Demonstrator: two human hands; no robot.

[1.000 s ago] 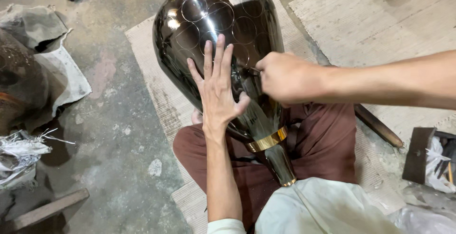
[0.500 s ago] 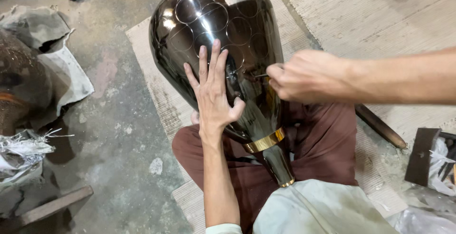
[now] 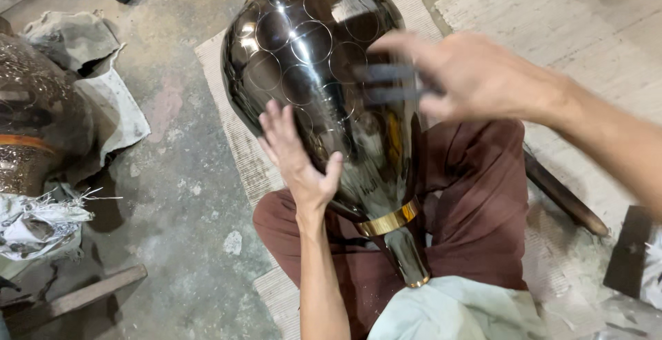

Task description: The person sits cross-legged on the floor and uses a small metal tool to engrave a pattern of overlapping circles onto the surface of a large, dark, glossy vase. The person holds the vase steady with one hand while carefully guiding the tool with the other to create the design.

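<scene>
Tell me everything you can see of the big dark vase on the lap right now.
The dark vase is large, glossy and looks like polished metal, its bulbous body scored with overlapping circles. A gold band rings the narrow end near the person's lap, another the far end. It lies tilted across the maroon-clad legs, over a woven mat. The left hand presses flat on its lower body. The right hand, blurred, is at its right side with a thin dark tool; contact cannot be told.

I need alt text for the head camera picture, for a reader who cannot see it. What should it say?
A seated person steadies a large dark shiny metal vase, scored with circles, on their lap: the left hand lies flat on its side, and the blurred right hand hovers over it with a thin dark tool. A gold band rings its narrow end; rags lie on the concrete floor.
</scene>
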